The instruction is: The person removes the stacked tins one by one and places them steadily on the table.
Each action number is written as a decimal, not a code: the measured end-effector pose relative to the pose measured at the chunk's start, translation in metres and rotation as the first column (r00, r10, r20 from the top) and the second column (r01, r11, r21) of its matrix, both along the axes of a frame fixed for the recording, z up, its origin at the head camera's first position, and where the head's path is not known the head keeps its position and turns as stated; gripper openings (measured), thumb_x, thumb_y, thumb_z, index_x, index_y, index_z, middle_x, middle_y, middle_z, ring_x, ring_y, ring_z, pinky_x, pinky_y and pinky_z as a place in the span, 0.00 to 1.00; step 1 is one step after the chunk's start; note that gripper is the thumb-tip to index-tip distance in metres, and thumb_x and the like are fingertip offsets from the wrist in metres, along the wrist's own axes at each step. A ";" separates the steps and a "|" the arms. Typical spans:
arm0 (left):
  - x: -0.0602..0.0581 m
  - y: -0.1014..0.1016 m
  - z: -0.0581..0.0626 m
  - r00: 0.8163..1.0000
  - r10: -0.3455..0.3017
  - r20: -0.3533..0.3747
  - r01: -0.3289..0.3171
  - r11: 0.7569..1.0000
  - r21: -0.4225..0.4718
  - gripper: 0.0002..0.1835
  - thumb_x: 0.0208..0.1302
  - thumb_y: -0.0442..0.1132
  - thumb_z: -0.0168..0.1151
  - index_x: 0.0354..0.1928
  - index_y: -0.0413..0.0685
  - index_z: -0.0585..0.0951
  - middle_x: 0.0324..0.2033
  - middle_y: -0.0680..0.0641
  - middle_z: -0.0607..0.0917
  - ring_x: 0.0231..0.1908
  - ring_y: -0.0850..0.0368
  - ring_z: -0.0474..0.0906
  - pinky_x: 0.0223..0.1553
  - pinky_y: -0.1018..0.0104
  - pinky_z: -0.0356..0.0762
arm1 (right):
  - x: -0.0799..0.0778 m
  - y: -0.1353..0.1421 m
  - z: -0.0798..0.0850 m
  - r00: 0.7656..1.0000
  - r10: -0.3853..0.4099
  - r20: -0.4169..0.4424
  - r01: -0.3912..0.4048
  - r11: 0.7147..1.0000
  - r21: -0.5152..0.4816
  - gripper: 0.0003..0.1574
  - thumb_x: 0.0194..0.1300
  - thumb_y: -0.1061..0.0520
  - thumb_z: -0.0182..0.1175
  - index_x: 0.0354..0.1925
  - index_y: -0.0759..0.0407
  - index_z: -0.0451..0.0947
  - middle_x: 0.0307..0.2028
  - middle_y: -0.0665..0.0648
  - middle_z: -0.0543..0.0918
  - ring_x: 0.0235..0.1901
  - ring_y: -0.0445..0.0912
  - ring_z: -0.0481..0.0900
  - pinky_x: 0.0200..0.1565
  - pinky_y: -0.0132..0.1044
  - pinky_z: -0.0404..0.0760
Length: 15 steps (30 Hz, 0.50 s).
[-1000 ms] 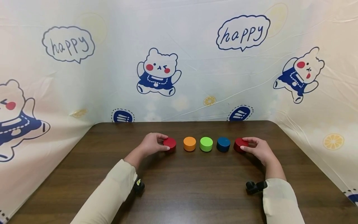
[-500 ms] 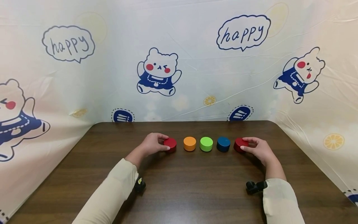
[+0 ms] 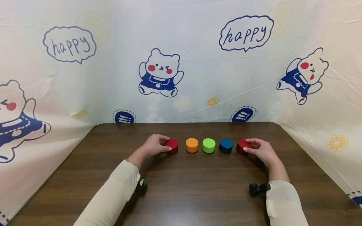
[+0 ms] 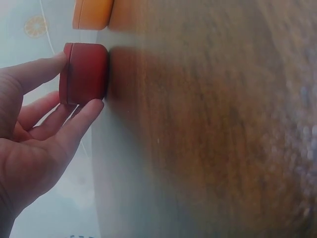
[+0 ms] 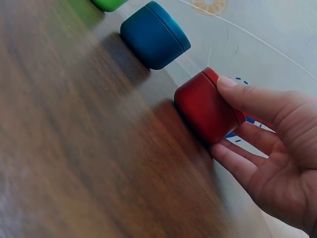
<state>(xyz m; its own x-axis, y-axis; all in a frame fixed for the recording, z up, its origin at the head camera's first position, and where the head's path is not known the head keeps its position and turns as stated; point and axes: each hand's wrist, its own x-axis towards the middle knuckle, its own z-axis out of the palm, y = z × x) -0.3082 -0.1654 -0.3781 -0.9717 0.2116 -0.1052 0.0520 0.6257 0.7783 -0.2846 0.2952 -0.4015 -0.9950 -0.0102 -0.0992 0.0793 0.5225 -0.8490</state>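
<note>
Five-colour row aside, the left end is a small round red tin [image 3: 171, 146] standing on the table; a lid seam shows in the left wrist view. My left hand [image 3: 152, 145] holds this tin from its left side, thumb at the lid and fingers by the wall. At the row's right end stands another red tin [image 3: 243, 146]. My right hand [image 3: 261, 150] grips it from the right, the thumb [image 5: 247, 99] on the lid edge. Between them stand an orange tin [image 3: 191, 145], a green tin [image 3: 208, 145] and a blue tin [image 3: 226, 145], touched by neither hand.
The dark wooden table [image 3: 186, 188] has its back edge just behind the row. A printed curtain [image 3: 198, 62] hangs behind and at both sides. Black wrist cameras sit at the left cuff [image 3: 131, 171] and right cuff [image 3: 278, 185].
</note>
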 end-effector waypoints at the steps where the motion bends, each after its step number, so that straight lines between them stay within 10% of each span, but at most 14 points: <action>1: 0.000 -0.001 0.000 1.000 -0.002 0.001 0.002 1.000 0.004 0.28 0.57 0.38 0.72 0.61 0.44 0.77 0.53 0.42 0.80 0.51 0.47 0.77 0.45 0.60 0.83 | 0.000 0.000 0.000 1.000 0.002 -0.002 -0.002 1.000 0.003 0.44 0.59 0.42 0.69 0.67 0.58 0.67 0.66 0.71 0.65 0.64 0.66 0.63 0.63 0.61 0.65; 15: 0.006 -0.013 0.006 0.999 -0.004 -0.054 0.004 1.000 -0.003 0.28 0.58 0.40 0.71 0.61 0.45 0.76 0.57 0.41 0.79 0.56 0.45 0.76 0.54 0.52 0.78 | -0.003 0.000 -0.001 0.999 0.029 -0.029 -0.028 0.999 0.020 0.41 0.61 0.45 0.69 0.66 0.60 0.68 0.65 0.71 0.67 0.63 0.66 0.65 0.62 0.60 0.68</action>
<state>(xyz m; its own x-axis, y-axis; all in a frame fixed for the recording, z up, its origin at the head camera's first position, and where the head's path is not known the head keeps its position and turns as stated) -0.3020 -0.1784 -0.3719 -0.9751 0.2156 -0.0530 0.0969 0.6280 0.7722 -0.2874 0.2950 -0.4027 -0.9968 -0.0368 -0.0703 0.0393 0.5404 -0.8405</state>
